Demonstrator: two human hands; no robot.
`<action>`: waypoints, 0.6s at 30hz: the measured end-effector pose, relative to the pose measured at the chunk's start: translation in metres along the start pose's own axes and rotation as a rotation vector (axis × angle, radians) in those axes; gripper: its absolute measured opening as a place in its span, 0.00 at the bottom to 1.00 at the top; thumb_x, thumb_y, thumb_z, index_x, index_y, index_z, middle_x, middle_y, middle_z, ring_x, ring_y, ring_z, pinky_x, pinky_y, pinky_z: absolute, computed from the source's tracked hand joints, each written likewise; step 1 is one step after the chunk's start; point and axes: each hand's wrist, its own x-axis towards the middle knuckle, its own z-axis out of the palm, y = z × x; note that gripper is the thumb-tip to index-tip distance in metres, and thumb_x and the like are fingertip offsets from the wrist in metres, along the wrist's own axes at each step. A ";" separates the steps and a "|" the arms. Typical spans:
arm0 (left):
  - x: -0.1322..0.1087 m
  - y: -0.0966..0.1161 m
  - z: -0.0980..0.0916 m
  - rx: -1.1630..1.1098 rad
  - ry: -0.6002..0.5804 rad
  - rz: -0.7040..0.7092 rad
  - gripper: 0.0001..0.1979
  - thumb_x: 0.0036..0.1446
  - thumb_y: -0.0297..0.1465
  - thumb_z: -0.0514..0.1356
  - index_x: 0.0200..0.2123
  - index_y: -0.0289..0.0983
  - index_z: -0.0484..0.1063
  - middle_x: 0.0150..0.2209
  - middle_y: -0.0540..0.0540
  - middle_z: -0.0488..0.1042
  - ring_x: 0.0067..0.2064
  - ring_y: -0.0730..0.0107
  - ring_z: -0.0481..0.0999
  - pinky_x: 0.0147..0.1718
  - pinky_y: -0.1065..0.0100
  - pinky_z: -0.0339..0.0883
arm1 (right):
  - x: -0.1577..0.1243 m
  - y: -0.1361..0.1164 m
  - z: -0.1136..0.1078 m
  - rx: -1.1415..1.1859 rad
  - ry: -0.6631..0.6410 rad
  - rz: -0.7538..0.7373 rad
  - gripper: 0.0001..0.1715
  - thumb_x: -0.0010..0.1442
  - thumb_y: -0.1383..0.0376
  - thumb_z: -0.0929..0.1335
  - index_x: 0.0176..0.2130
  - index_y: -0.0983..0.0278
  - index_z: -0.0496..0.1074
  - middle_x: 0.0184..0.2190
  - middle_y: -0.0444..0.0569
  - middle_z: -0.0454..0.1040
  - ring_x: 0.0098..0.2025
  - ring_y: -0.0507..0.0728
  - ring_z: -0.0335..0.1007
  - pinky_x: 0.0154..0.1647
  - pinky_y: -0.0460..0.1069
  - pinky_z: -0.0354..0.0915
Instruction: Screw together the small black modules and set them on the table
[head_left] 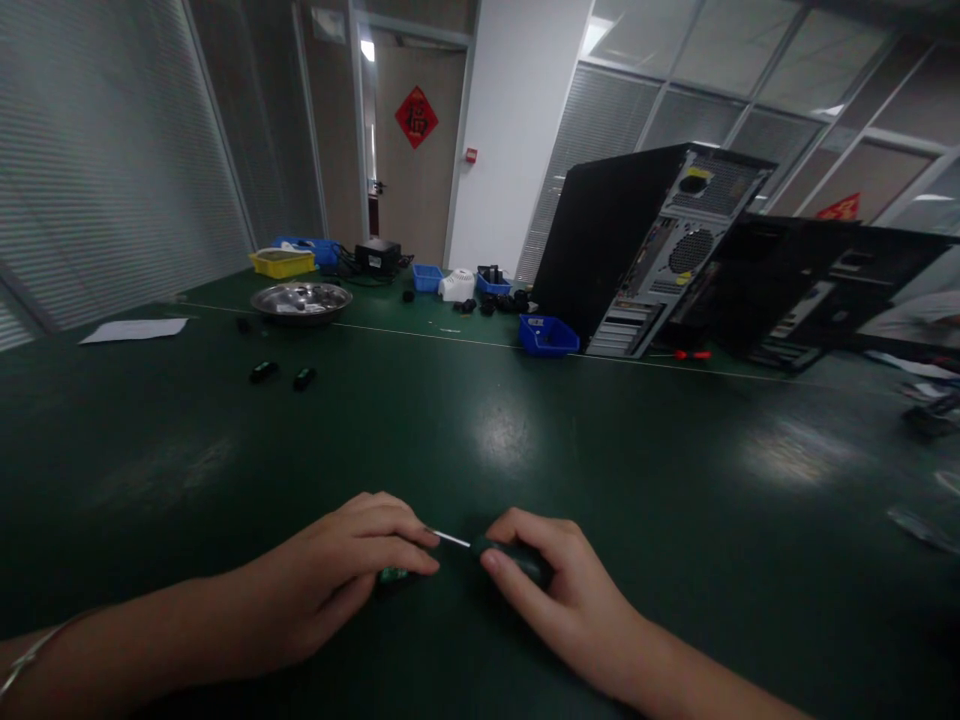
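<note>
At bottom centre, the right hand [577, 585] has its fingers closed around the dark handle of a screwdriver [521, 560], whose shaft points left and slightly up, ending at the left hand [360, 560]. Those fingers bend over a green-and-black part [392, 575]; their grip I cannot tell. Upper left, a metal bowl [300, 315] holds shiny pieces; a red diamond sign [416, 118] reads 福.

Two hands [360, 555], one dark-handled screwdriver [534, 566], one metal bowl [300, 313], four blue bins [551, 343]
</note>
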 end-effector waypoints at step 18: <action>0.003 -0.006 0.005 0.125 0.136 -0.218 0.07 0.60 0.22 0.56 0.40 0.38 0.67 0.41 0.46 0.70 0.42 0.61 0.69 0.41 0.62 0.64 | 0.002 -0.003 -0.002 -0.005 -0.053 -0.025 0.09 0.67 0.66 0.67 0.46 0.62 0.74 0.40 0.46 0.79 0.40 0.55 0.75 0.42 0.47 0.66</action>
